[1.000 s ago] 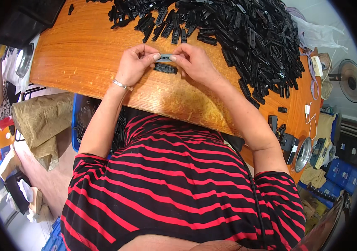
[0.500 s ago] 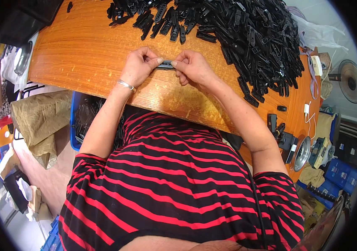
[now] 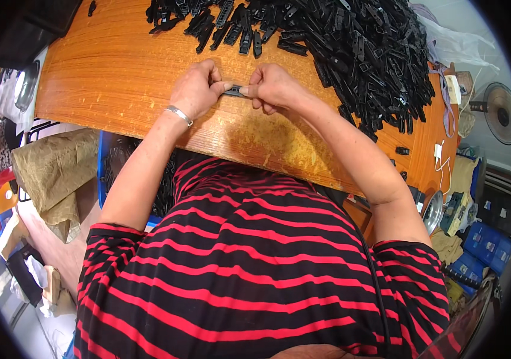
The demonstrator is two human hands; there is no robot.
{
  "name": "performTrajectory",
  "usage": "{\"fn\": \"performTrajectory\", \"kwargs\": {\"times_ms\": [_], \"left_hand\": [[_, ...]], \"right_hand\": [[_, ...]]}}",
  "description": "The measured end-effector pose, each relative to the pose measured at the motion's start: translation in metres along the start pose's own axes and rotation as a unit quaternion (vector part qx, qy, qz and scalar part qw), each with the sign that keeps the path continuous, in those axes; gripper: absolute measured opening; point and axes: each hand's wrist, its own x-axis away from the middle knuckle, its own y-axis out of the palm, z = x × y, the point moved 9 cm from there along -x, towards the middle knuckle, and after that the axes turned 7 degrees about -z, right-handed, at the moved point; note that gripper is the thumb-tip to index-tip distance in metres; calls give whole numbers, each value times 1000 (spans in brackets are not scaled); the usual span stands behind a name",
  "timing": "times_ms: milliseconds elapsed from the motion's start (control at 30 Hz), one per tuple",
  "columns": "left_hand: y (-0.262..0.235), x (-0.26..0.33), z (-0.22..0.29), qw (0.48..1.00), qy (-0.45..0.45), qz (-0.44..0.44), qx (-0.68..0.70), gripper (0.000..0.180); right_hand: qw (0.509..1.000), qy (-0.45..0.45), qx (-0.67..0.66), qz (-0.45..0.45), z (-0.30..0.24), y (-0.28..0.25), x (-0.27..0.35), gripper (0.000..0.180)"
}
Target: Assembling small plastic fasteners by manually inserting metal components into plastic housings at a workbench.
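Observation:
Between both hands, just above the wooden table [image 3: 117, 78], is a small, narrow black plastic part [image 3: 233, 91] with slots along its face. My left hand [image 3: 198, 90] pinches its left end between thumb and fingers. Its right end is gripped by my right hand [image 3: 272, 90], the thumb lying on top and the other fingers curled under. The fingers hide both ends of the part. Beyond the hands, a large heap of similar black plastic parts [image 3: 363, 54] spreads over the far and right side of the table.
Below the table's left edge stands a blue bin [image 3: 103, 161] with black pieces inside, beside brown wrapping paper [image 3: 55, 173]. A fan [image 3: 502, 113] and a white cable plug [image 3: 438, 151] are at the right. A metal bowl [image 3: 432, 212] sits by my right elbow.
Both hands keep hold of the black plastic part. My elbows have spread slightly outward, and the right forearm now covers the dark items near the table's right edge.

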Motion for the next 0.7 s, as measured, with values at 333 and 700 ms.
{"fn": "performTrajectory", "kwargs": {"times_ms": [333, 700], "left_hand": [[-19, 38, -30, 997, -27, -3, 68, 25], [-113, 74, -52, 987, -39, 153, 6, 18]], "right_hand": [[996, -87, 19, 27, -3, 13, 9, 22], [817, -224, 372, 379, -61, -55, 10, 37]]}}
